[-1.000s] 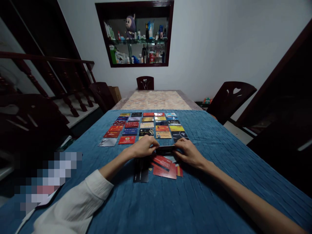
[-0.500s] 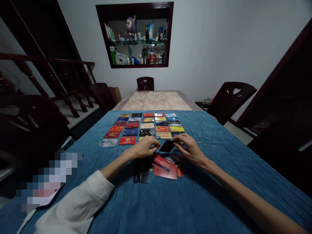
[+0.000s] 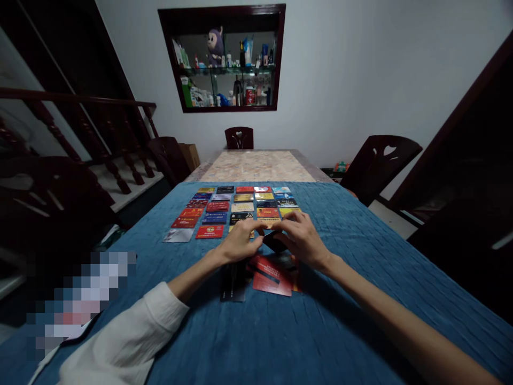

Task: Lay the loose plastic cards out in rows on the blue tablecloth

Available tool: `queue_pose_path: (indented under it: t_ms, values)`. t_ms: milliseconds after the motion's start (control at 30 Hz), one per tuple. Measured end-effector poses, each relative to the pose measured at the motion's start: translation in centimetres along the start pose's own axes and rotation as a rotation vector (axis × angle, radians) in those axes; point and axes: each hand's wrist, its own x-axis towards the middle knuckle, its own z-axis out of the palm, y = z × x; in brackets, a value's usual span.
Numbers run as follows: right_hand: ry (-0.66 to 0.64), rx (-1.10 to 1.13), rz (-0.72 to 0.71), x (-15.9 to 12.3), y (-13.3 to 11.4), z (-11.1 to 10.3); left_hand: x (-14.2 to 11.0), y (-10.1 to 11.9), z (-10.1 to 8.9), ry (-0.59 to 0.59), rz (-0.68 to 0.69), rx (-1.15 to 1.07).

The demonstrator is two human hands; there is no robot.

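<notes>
Left hand (image 3: 240, 240): rests low over the table, fingertips curled inward toward a dark card, touching or nearly touching its left end; whether the grip actually closes on it cannot be told from this view.
Right hand (image 3: 300, 239): fingers bent over the right side of the same card, pinching it from above and holding it a little off the cloth.
Dark card (image 3: 274, 241): sits between the two hands, just in front of the nearest row of the layout; its long axis runs roughly left to right, tilted slightly.
Key relation: the card lies inward from each grip, to the right of the left hand and to the left of the right hand; the right hand covers more of it and is the nearer.
Loose pile (image 3: 271, 275): red and dark cards overlapping just behind the hands, toward the person.
Card grid (image 3: 240, 207): rows of coloured cards laid flat beyond the hands.
Table (image 3: 360, 256): covered in a blue textured cloth.
</notes>
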Motion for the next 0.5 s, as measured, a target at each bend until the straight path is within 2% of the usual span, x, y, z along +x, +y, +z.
queue_pose_path:
  t_ms: [233,500]
  values:
    - [0.066,0.070,0.047,0.1,-1.0,1.0,-0.1,0.1,0.4,-0.049,-0.013,0.075]
    - [0.049,0.021,0.058,-1.0,-0.8,2.4,0.1,-1.0,0.1,-0.090,-0.077,0.130]
